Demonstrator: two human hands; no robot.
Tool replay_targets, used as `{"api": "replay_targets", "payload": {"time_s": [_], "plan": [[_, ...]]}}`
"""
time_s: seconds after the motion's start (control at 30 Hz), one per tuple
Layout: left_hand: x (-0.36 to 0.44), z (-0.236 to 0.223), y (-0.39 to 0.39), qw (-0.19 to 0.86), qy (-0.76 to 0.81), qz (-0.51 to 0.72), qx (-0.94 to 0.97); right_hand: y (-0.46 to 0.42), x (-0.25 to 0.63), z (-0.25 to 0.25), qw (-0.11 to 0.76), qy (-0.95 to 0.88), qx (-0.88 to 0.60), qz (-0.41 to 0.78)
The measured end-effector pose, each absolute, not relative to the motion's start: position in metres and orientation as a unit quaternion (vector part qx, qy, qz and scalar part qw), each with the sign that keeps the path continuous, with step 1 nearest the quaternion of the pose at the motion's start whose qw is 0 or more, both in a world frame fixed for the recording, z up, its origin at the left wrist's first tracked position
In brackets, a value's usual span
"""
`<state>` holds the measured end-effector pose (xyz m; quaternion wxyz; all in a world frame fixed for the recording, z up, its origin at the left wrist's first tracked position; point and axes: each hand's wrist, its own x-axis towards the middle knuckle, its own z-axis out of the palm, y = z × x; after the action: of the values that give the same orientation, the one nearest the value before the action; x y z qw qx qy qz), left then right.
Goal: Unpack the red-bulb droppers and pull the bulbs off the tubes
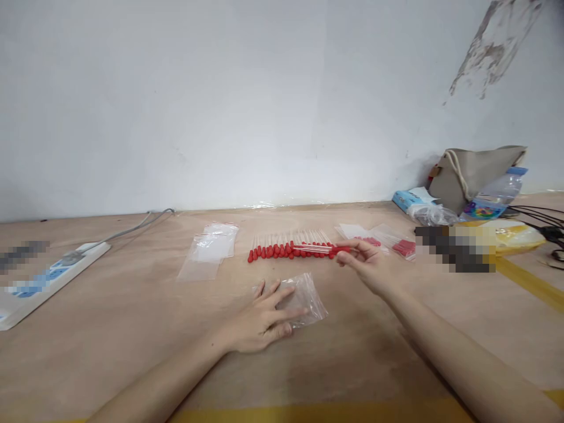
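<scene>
My left hand (pixel 264 320) lies with its fingers spread on a clear plastic zip bag (pixel 311 302), covering part of it. My right hand (pixel 368 264) is closed in a pinch on a small bunch of thin white sticks with red heads (pixel 339 249); the white ends point left. Behind and below that bunch, a row of similar red-headed sticks (pixel 269 251) lies on the table, stems towards the wall. Fingers of my right hand hide the far end of the held bunch.
Flat clear bags (pixel 205 252) lie to the left, and bags with red pieces (pixel 404 247) to the right. A power strip (pixel 57 279) stands far left. At the back right are a blue box (pixel 403 201), a grey bag (pixel 478 173) and a plastic bottle (pixel 496 197).
</scene>
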<state>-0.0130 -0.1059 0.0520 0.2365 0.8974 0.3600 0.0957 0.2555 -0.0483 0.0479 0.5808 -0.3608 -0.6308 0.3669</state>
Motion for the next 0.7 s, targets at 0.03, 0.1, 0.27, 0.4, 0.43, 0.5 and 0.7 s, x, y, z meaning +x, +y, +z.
{"api": "replay_targets", "payload": {"time_s": [0.03, 0.1, 0.27, 0.4, 0.43, 0.5, 0.7], "plan": [[-0.010, 0.053, -0.104, 0.272, 0.386, 0.154, 0.868, -0.055, 0.244, 0.046, 0.588, -0.662, -0.347, 0.310], [-0.002, 0.054, -0.099, 0.377, 0.452, 0.276, 0.760, -0.068, 0.223, 0.038, 0.572, -0.735, -0.319, 0.177], [0.021, 0.061, -0.084, 0.632, 0.518, 0.383, 0.430, -0.085, 0.195, 0.012, 0.478, -0.849, -0.226, -0.028], [0.029, 0.064, -0.087, 0.670, 0.523, 0.383, 0.361, -0.087, 0.192, 0.011, 0.413, -0.884, -0.195, -0.096], [0.030, 0.064, -0.088, 0.673, 0.521, 0.385, 0.357, -0.087, 0.192, 0.013, 0.403, -0.890, -0.188, -0.106], [0.029, 0.064, -0.088, 0.672, 0.520, 0.389, 0.356, -0.088, 0.191, 0.016, 0.393, -0.896, -0.177, -0.108], [-0.005, 0.077, -0.045, 0.542, 0.570, 0.394, 0.476, -0.087, 0.200, 0.021, 0.372, -0.889, -0.267, -0.021]]}}
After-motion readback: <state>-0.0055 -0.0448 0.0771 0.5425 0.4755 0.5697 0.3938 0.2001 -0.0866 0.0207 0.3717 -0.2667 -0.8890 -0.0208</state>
